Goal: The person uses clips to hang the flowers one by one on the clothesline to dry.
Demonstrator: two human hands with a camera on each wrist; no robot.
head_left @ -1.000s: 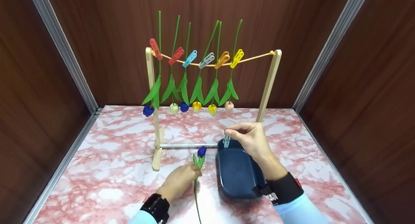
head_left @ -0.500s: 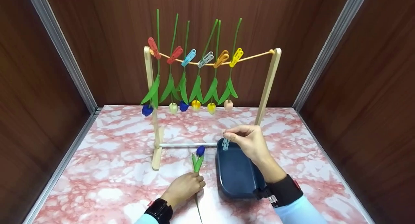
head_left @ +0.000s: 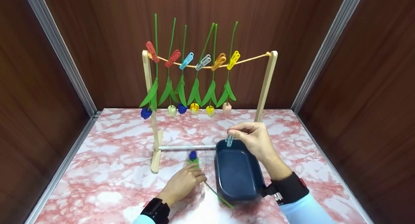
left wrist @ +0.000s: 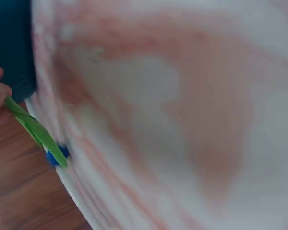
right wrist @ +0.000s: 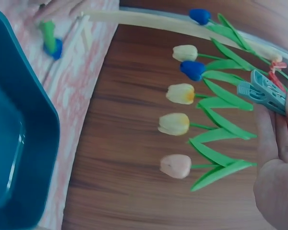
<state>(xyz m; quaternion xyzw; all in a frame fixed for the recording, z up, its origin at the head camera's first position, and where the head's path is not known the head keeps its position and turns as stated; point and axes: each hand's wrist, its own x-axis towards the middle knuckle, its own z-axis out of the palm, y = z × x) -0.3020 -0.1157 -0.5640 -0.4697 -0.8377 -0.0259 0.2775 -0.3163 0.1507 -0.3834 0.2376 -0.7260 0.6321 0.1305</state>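
My left hand [head_left: 185,182] grips a blue artificial tulip [head_left: 193,155] by its stem, just below the leaves. The bloom points away from me, and the stem slants down to the right toward the front of the dark blue tub. In the left wrist view the tulip's green leaves [left wrist: 41,133] come out from the fingertips at the left edge. Over the tub's far end, my right hand [head_left: 254,141] pinches a light blue clothespin [head_left: 229,141] between thumb and fingers. The right wrist view shows this clothespin [right wrist: 263,92] with its free end pointing away from the fingers.
A wooden rack [head_left: 266,84] stands behind the hands with an orange cord [head_left: 254,59] across its top. Several tulips hang there bloom down from coloured clothespins, such as a yellow clothespin [head_left: 233,60]. The dark blue tub [head_left: 218,167] sits on the marbled table [head_left: 107,185].
The left hand has turned the tulip, so its stem end has swung right and its bloom has shifted slightly left. The right hand still holds the clothespin in nearly the same place.
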